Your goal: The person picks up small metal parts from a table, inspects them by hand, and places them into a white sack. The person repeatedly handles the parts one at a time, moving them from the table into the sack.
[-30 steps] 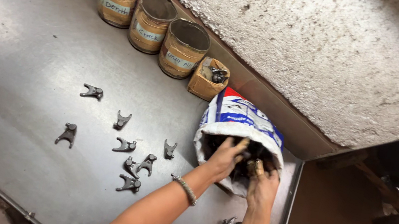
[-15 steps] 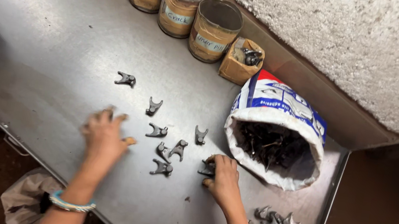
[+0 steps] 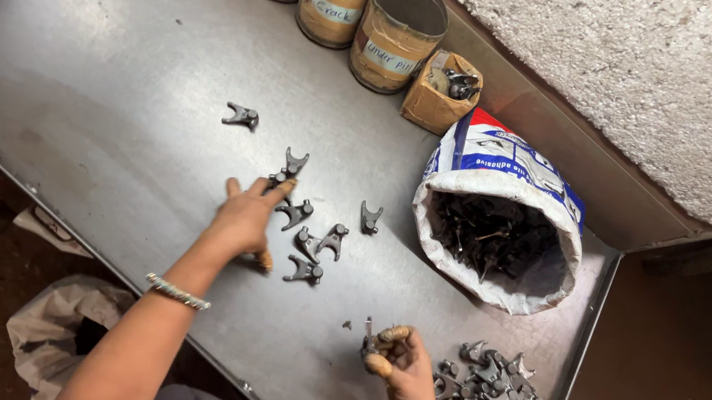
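While the sack (image 3: 499, 250) by the wall stands open and holds many dark metal parts, the sorting appears to be at an early stage; only a handful of forked parts (image 3: 314, 231) lie spread on the steel table (image 3: 108, 97), and a small pile of parts (image 3: 487, 394) sits near the right corner; three round tins (image 3: 396, 37) and a small cardboard box (image 3: 440, 90) stand in a row along the wall, and the box shows a few parts inside, while the contents of the tins cannot be made out.

Left hand (image 3: 245, 216): laid flat over the spread parts, fingers extended and slightly apart, fingertips touching or just over one forked part (image 3: 277, 181); it grips nothing that can be seen.

Right hand (image 3: 396, 357): curled shut near the table edge, just beside the pile; the fingers are clamped on a small part (image 3: 369, 336) whose tip shows above them.

Both hands are well apart; one isolated part (image 3: 241, 116) lies farther off to the left of the group; judged from the full sack, most of the stock remains to be handled.
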Tool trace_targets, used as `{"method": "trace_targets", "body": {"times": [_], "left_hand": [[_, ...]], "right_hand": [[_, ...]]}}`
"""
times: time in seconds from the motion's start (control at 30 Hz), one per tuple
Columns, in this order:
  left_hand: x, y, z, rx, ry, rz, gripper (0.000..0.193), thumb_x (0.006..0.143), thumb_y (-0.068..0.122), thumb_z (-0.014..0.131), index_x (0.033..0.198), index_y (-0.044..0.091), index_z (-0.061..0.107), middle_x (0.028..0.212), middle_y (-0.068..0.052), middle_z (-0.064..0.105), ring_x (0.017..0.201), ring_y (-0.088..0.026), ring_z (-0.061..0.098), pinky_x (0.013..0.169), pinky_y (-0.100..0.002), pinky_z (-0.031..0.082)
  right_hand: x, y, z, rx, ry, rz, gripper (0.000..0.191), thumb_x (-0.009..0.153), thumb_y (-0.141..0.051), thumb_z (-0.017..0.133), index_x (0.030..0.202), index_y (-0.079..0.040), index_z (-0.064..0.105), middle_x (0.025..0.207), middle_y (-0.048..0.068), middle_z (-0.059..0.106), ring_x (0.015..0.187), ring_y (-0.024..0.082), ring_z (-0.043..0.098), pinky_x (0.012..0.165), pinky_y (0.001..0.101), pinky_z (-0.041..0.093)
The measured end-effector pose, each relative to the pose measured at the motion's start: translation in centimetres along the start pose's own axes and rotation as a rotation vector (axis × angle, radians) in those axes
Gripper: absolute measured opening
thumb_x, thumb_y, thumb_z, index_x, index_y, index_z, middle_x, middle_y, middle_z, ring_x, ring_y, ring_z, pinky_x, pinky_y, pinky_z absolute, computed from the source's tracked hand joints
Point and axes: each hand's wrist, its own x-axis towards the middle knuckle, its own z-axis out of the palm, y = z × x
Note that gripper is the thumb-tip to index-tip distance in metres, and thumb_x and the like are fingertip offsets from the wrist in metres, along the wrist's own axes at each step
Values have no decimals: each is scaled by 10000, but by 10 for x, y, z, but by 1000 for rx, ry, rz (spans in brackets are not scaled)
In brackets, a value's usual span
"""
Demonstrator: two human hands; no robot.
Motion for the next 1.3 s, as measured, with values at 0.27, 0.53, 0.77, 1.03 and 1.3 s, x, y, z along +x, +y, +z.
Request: {"method": "trace_targets", "body": {"times": [0.27, 0.53, 0.77, 1.03, 1.3], "left_hand": [[-8, 33, 25, -28, 36, 156, 996, 561, -4, 913, 1434, 325, 562, 1468, -40, 466, 1184, -448, 456, 981, -434, 560], [-66, 58, 49, -235, -104, 175, 952, 548, 182, 994, 1394, 292, 571, 1457, -31, 457, 1219, -380, 495, 1066, -444, 492], [-127, 60, 128, -1030, 311, 132, 333, 903, 248, 699, 1219, 142, 693, 1193, -58, 721, 1069, -238, 679, 868, -429, 588], [-117, 40, 160, -1990, -221, -302, 301, 1002, 229, 591, 1220, 23, 619, 972, -109, 721, 775, -187, 701, 624, -366, 609], [-124, 31, 138, -1830, -177, -253, 238, 942, 190, 680, 1115, 27, 680, 938, -65, 729, 700, -144, 677, 547, -310, 544]], "right_hand": [[-28, 38, -28, 591, 90, 247, 286, 890, -80, 704, 1162, -34, 628, 924, 73, 702, 751, 164, 647, 600, 288, 526], [-36, 38, -31, 437, 235, 285, 262, 859, -121, 650, 1117, -95, 619, 924, 86, 718, 766, 201, 683, 623, 324, 545], [-34, 11, 16, -94, 47, -137, 187, 901, -29, 754, 1056, 12, 658, 1006, 123, 707, 853, 187, 670, 727, 320, 556], [10, -34, 77, -1221, 298, -243, 425, 842, -136, 785, 1258, -136, 700, 995, 134, 625, 967, 299, 602, 870, 400, 496], [-21, -20, 62, -1185, 253, -391, 347, 693, -170, 881, 973, -66, 705, 1009, 116, 641, 953, 306, 598, 819, 399, 501]]}}
